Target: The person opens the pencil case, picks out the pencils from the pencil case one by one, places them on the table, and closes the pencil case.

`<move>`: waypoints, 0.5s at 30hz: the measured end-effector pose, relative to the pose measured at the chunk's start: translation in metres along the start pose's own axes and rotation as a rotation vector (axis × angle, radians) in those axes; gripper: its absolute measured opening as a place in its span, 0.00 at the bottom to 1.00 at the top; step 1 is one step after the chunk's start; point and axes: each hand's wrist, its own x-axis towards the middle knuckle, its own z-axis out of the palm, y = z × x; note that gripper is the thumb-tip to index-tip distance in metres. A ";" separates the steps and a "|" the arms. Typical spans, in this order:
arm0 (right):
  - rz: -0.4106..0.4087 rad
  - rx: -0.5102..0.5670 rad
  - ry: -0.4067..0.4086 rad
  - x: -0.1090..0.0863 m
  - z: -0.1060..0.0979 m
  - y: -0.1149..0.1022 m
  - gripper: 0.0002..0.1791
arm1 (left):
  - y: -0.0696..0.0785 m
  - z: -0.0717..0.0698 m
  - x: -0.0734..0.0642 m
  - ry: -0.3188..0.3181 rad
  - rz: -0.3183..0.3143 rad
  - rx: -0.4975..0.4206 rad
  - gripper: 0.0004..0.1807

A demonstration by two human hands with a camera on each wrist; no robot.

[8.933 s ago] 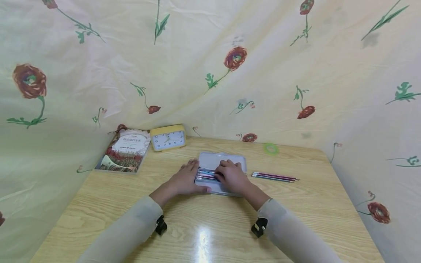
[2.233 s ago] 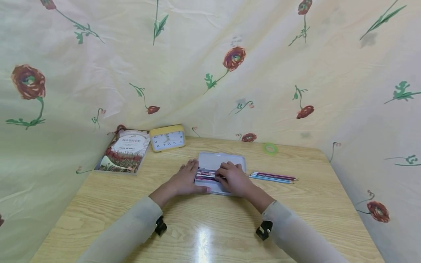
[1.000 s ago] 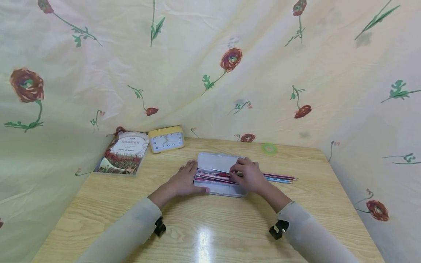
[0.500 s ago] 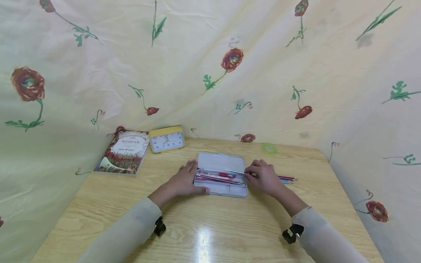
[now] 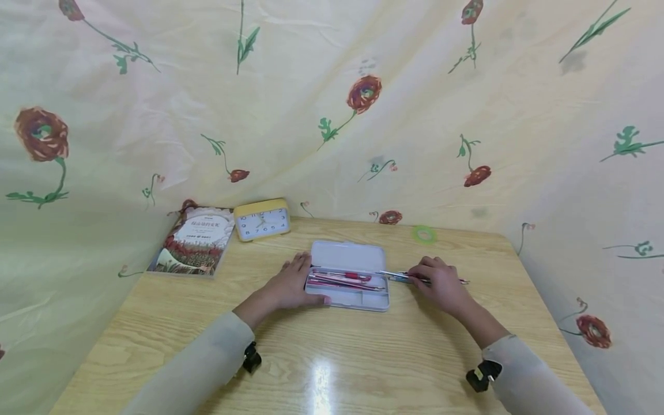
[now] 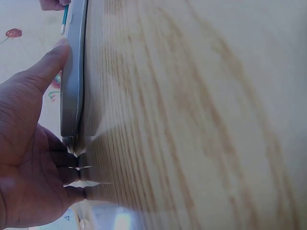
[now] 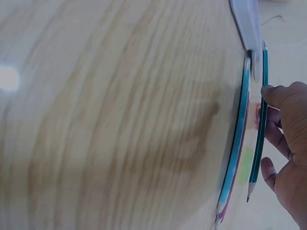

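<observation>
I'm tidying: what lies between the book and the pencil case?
In the head view, the left hand against the pencil case, then bare tabletop to the book.

The head view looks forward and down from above the near side of the open, pale grey, rectangular pencil case [image 5: 347, 255], far enough back to take in the wood-grained surface [image 5: 321, 334] and the cream, flower-printed cloth [image 5: 290, 115] behind the case. The left wrist view, rolled sideways, skims low and close on the case's near left, past the left grip [image 6: 29, 158]. The right wrist view, also rolled, sits low to the case's right. All three share the case.
</observation>
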 end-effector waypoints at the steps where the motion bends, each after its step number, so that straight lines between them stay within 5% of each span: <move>1: 0.005 -0.005 -0.005 -0.001 -0.001 0.001 0.05 | 0.000 0.000 0.000 0.001 0.000 -0.001 0.73; 15: 0.040 -0.038 -0.053 -0.018 -0.003 0.016 0.07 | 0.001 -0.001 -0.002 0.002 0.004 -0.005 0.73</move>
